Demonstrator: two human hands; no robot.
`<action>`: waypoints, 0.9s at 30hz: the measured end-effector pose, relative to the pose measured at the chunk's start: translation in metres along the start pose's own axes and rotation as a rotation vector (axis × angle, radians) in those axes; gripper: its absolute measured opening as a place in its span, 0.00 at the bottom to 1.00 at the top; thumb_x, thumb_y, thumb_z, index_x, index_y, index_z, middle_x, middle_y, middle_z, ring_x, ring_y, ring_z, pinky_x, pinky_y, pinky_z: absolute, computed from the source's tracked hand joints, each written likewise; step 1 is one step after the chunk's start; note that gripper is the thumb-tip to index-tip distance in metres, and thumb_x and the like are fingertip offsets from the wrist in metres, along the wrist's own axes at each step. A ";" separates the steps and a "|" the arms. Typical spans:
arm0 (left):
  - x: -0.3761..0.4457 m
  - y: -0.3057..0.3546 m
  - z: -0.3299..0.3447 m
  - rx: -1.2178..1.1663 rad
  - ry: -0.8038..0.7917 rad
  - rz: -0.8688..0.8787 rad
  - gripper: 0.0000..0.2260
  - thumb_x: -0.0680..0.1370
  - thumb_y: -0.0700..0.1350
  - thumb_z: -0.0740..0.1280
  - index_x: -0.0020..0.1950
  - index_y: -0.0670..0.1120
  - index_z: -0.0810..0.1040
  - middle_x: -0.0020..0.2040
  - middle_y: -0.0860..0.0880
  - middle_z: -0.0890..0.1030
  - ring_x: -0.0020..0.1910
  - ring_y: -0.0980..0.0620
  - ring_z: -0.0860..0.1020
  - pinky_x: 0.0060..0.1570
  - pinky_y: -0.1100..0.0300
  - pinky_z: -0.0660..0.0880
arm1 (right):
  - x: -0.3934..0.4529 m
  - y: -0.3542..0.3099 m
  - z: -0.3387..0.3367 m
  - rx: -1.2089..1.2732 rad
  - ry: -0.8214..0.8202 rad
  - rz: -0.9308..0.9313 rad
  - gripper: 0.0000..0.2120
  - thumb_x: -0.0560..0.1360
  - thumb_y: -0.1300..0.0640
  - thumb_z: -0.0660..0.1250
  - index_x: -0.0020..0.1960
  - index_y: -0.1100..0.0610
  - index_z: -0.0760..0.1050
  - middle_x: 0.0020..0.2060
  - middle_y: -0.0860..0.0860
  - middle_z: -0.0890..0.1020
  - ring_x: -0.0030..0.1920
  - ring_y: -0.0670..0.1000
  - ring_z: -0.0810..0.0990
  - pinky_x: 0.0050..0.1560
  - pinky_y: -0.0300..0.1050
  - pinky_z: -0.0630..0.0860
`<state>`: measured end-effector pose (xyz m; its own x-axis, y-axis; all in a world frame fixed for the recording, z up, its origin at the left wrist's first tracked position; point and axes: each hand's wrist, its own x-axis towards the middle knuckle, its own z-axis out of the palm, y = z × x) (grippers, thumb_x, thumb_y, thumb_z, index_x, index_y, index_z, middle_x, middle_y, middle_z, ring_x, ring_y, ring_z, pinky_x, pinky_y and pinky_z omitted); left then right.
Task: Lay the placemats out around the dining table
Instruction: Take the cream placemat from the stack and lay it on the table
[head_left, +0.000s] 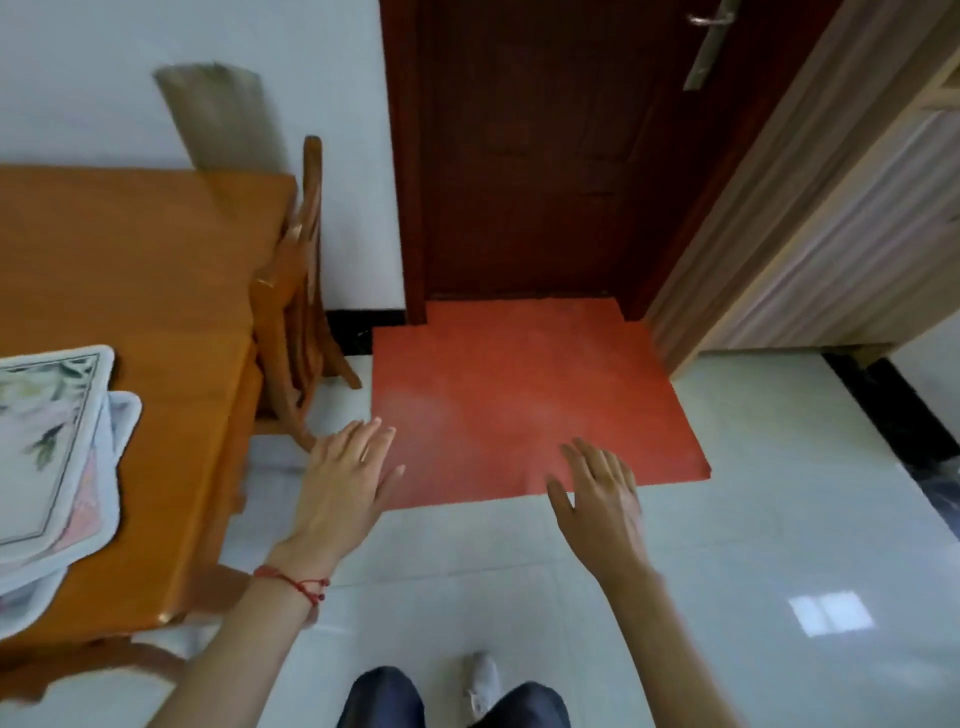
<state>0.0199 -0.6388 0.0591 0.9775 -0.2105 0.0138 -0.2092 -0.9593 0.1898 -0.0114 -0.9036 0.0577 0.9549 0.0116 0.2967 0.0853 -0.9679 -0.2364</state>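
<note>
Pale tiled floor (675, 571) underfoot; left hand (343, 483) and right hand (602, 499) spread, empty; next, reach left for stacked floral placemats (52, 447) on orange wooden table (156, 270).

Both hands, left hand (343, 478) and right hand (597, 499), hover empty beside seemingly stacked placemats (52, 457).

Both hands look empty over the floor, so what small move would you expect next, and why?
Probably the left hand swings left to the placemats stacked on the table. Both it and the right hand hold nothing.
</note>
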 end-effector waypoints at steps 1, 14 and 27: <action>0.000 0.000 -0.004 0.012 0.015 -0.037 0.29 0.80 0.57 0.42 0.56 0.40 0.77 0.55 0.42 0.80 0.54 0.41 0.78 0.49 0.49 0.75 | 0.010 0.000 0.002 0.011 -0.010 -0.035 0.18 0.73 0.50 0.56 0.53 0.60 0.77 0.51 0.55 0.81 0.49 0.57 0.80 0.52 0.50 0.75; -0.001 -0.055 -0.026 0.118 0.033 -0.376 0.23 0.75 0.53 0.51 0.58 0.43 0.77 0.57 0.43 0.79 0.58 0.43 0.77 0.53 0.49 0.74 | 0.117 -0.059 0.061 0.036 -0.170 -0.340 0.19 0.70 0.52 0.65 0.57 0.60 0.77 0.54 0.55 0.80 0.51 0.57 0.79 0.54 0.48 0.74; 0.030 -0.163 -0.039 0.043 0.088 -0.574 0.29 0.80 0.57 0.42 0.59 0.42 0.76 0.58 0.42 0.79 0.57 0.41 0.77 0.54 0.47 0.74 | 0.209 -0.171 0.110 0.157 -0.121 -0.524 0.18 0.72 0.51 0.57 0.53 0.60 0.78 0.50 0.56 0.81 0.49 0.57 0.80 0.53 0.48 0.73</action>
<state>0.0840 -0.4813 0.0672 0.9330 0.3599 0.0030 0.3554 -0.9225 0.1507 0.2045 -0.7083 0.0586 0.7985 0.5188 0.3053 0.5897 -0.7759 -0.2240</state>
